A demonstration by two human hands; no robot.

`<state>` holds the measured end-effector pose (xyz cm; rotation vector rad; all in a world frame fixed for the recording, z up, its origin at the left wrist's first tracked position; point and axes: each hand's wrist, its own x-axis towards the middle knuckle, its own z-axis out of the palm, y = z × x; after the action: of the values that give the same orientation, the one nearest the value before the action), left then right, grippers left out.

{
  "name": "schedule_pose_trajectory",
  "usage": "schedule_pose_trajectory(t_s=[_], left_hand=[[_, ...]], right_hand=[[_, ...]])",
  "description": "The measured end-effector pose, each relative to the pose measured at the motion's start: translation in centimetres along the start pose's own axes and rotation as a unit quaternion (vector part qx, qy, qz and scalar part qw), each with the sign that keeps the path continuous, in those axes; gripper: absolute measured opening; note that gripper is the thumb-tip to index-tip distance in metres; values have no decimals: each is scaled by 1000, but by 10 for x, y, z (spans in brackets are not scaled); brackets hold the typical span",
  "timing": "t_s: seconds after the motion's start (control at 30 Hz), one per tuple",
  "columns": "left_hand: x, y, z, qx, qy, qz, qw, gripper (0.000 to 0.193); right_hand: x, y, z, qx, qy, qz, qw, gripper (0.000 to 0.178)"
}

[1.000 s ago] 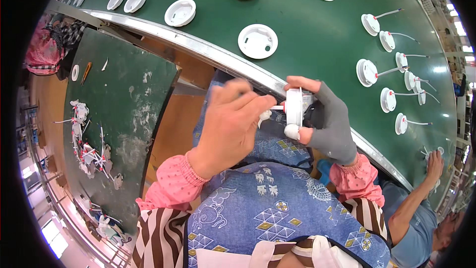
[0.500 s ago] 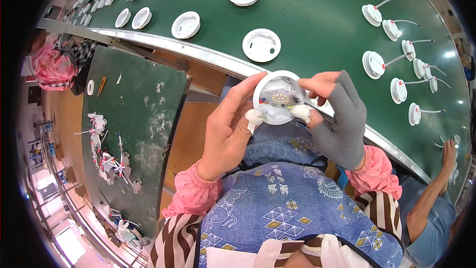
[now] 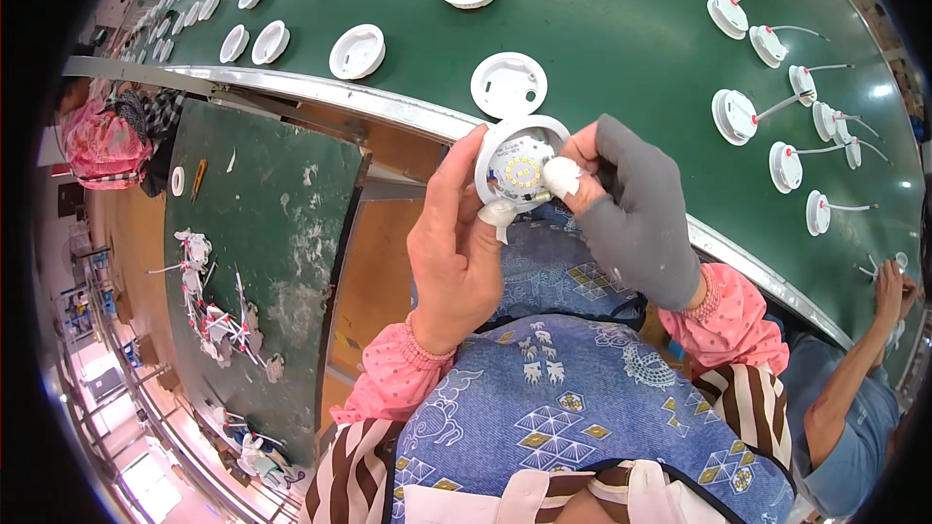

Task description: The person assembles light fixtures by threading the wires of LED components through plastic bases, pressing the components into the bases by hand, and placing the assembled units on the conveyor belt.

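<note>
Just over the near edge of the green bench I hold a round white lamp housing [image 3: 484, 176], its hollow side turned up toward me. Inside it lies a round LED board [image 3: 525, 172] with a ring of yellow chips. My left hand [image 3: 451, 257] is closed round the left side of the housing, its taped thumb on the lower rim. My right hand [image 3: 636, 218], in a grey glove with bare fingertips, pinches the right side. The right thumb, wrapped in white, presses at the board's edge and hides part of it.
On the green bench [image 3: 602, 49], an empty white housing [image 3: 508, 85] lies just beyond my hands. Several housings with cables, such as one [image 3: 735, 117], stand at the right. A co-worker's arm [image 3: 854, 369] reaches in there. A side table [image 3: 262, 233] holds cabled parts.
The LED board was tilted up inside the housing and now lies flatter in it. Both my hands have shifted slightly left and away from me with the housing.
</note>
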<state>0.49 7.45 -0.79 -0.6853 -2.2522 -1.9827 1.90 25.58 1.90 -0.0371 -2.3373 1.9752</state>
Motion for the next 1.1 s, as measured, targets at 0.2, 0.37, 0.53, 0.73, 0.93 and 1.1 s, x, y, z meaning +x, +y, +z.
schedule_pose_trajectory(t_s=[0.2,0.37,0.53,0.73,0.93,1.1], left_hand=[[1,8,15,-58,65,-39,995,52],[8,11,18,-25,115,-110,987,40],[16,13,16,-68,129,-153,977,33],[16,9,6,-123,105,-199,967,33],[18,16,8,-171,85,-202,961,30],[17,12,12,-91,80,-172,978,27]], right_hand=[[8,2,4,-115,34,-47,992,6],[12,15,9,-170,36,-92,980,8],[12,10,11,-245,78,-156,954,13],[15,-3,2,-172,68,-97,978,29],[18,7,4,-66,-14,-55,996,31],[19,8,7,-44,-10,-35,998,28]])
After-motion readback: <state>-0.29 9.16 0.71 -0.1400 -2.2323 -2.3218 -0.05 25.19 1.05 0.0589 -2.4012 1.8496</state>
